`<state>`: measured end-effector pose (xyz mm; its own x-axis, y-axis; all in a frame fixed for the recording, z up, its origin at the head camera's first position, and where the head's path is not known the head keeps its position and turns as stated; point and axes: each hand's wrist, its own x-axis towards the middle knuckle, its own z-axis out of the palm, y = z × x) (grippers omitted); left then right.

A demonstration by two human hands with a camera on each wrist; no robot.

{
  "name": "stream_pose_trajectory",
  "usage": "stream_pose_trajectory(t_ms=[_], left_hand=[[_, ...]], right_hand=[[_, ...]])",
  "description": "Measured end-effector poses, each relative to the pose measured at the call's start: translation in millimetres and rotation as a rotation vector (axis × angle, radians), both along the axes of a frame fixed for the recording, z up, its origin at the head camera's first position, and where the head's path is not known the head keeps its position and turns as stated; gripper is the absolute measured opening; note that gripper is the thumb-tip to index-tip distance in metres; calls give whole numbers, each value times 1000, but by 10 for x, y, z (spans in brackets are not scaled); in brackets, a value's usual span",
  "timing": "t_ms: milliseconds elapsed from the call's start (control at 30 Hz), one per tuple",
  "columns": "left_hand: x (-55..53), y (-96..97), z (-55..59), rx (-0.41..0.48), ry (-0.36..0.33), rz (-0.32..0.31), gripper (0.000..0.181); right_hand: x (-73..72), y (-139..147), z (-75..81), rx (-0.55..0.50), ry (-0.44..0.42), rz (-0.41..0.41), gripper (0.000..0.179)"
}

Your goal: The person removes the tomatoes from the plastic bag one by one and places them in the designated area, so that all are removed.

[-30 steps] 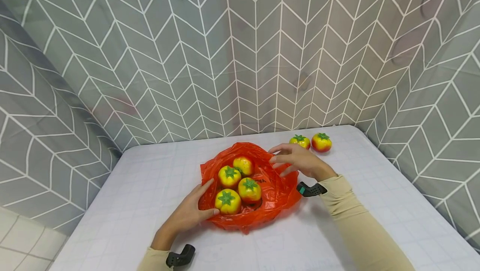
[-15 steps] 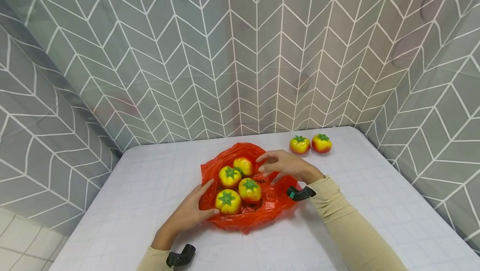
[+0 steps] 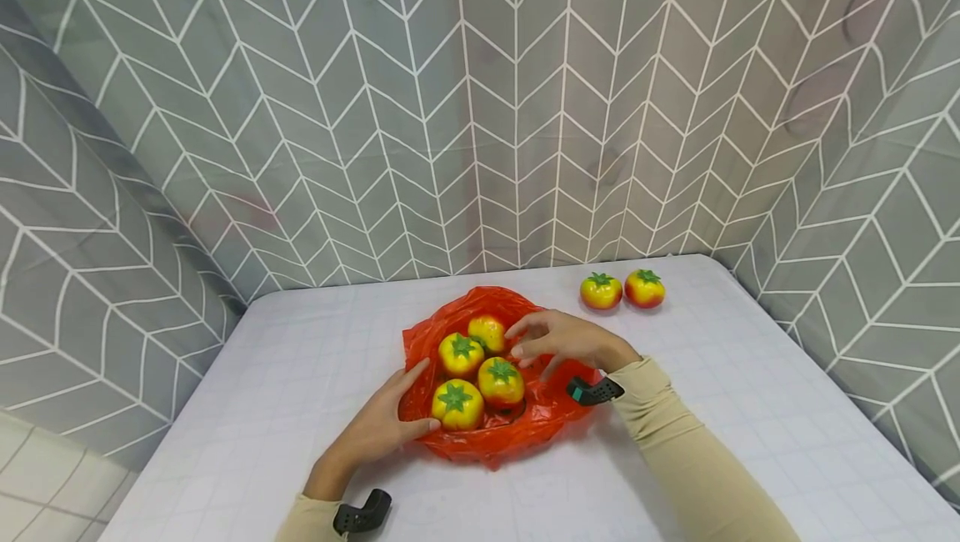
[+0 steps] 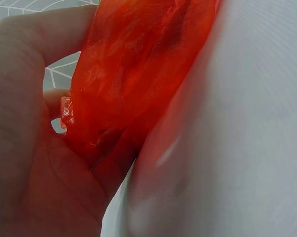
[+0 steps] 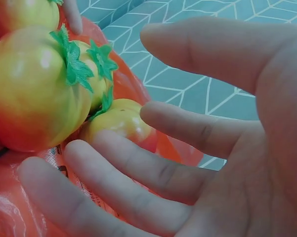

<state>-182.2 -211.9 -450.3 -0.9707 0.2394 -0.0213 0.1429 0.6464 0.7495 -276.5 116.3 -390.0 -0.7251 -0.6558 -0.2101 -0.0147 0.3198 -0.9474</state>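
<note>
A red plastic bag (image 3: 553, 396) lies spread open on the table, its rim crumpled. Inside sit several yellow-and-red tomato-like fruits (image 3: 501, 383) with green leafy tops, grouped on the bag's left side. My left hand (image 3: 375, 424) holds the bag's left edge, thumb at the front and fingers along the side; in the left wrist view the red film (image 4: 133, 69) lies between thumb and fingers. Over the bag's right half is my right hand (image 3: 566, 340), fingers spread and slightly bent, holding nothing. In the right wrist view its fingertips are close to the fruits (image 5: 37, 94).
Two more such fruits, a left one (image 3: 601, 292) and a right one (image 3: 645, 288), stand near the table's back right. The table (image 3: 292, 367) has a white cloth. A grey patterned curtain (image 3: 450, 150) encloses the back and sides.
My right hand has moved left and slightly down over the bag, uncovering the fruit at the back right. My left hand and the bag stay nearly as they were.
</note>
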Motion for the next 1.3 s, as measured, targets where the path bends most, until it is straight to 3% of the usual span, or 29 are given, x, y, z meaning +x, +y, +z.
stream_pose_trajectory(t_ms=[867, 1300], left_hand=[[6, 25, 30, -19, -27, 28, 92], [9, 20, 14, -12, -21, 24, 92]], right_hand=[[58, -98, -129, 26, 8, 12, 48], [108, -131, -193, 53, 60, 24, 44]])
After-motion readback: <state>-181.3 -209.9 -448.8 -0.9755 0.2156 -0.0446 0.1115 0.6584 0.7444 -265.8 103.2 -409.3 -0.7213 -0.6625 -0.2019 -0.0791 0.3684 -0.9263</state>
